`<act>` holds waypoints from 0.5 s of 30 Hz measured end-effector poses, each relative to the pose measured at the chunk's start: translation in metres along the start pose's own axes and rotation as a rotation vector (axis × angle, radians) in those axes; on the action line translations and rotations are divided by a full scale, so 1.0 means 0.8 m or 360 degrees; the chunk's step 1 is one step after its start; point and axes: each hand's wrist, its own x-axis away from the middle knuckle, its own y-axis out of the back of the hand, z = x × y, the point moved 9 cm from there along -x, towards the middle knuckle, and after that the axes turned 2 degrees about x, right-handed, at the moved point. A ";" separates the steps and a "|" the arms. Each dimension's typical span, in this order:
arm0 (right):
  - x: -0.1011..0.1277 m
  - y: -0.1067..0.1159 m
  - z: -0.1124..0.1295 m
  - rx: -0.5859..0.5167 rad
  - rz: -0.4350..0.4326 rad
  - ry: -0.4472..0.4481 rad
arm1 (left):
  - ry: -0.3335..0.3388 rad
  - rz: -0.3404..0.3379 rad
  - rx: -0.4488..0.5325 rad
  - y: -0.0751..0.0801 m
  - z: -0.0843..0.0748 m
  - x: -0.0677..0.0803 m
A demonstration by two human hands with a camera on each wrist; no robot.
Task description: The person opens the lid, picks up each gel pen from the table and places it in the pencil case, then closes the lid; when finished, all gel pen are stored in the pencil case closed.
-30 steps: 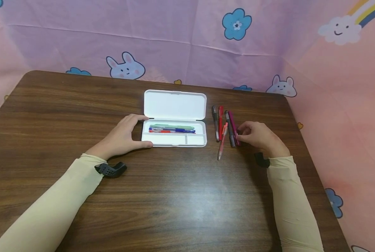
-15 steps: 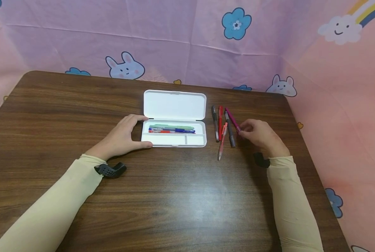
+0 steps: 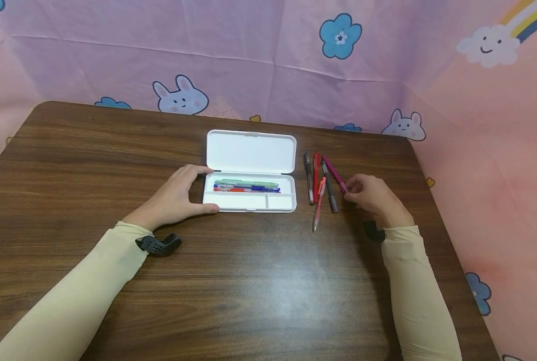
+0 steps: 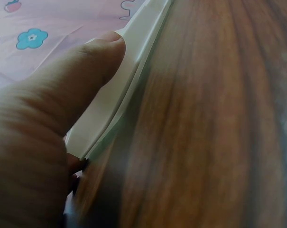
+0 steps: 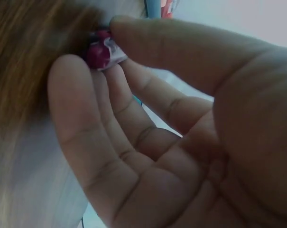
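A white pencil case (image 3: 236,202) lies with its lid (image 3: 251,151) folded back. Inside its long compartment are a light green pen (image 3: 245,183), a blue pen (image 3: 265,189) and a red-orange one. My left hand (image 3: 173,195) holds the case's left end, thumb on the front corner, a finger at the back corner; the left wrist view shows the thumb (image 4: 93,61) over the rim. My right hand (image 3: 374,195) pinches the near end of a magenta pen (image 3: 333,170) between thumb and fingers; that end (image 5: 99,54) shows in the right wrist view.
Left of the magenta pen lie a grey-black pen (image 3: 329,185), a coral pen (image 3: 319,205) crossing close to a red pen (image 3: 316,175), and a dark pen (image 3: 308,178). A patterned cloth (image 3: 250,65) hangs behind the wooden table (image 3: 232,291).
The magenta pen's near end has swung right, away from the grey-black pen, with my right hand now pinching it. My left hand and the case have stayed in place.
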 end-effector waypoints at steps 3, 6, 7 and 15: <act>-0.001 0.000 -0.002 -0.0005 -0.0009 -0.0020 | -0.0004 -0.0001 0.0003 0.000 -0.001 0.001; -0.002 0.001 -0.004 -0.0005 -0.0020 -0.0027 | -0.0007 -0.0001 0.0011 0.002 -0.004 0.002; -0.002 0.001 -0.004 -0.0011 -0.0020 -0.0028 | -0.0007 0.0000 0.0013 0.002 -0.004 0.002; -0.002 0.005 -0.011 -0.0001 -0.0034 -0.0084 | 0.0004 -0.0003 0.0008 0.002 -0.004 0.003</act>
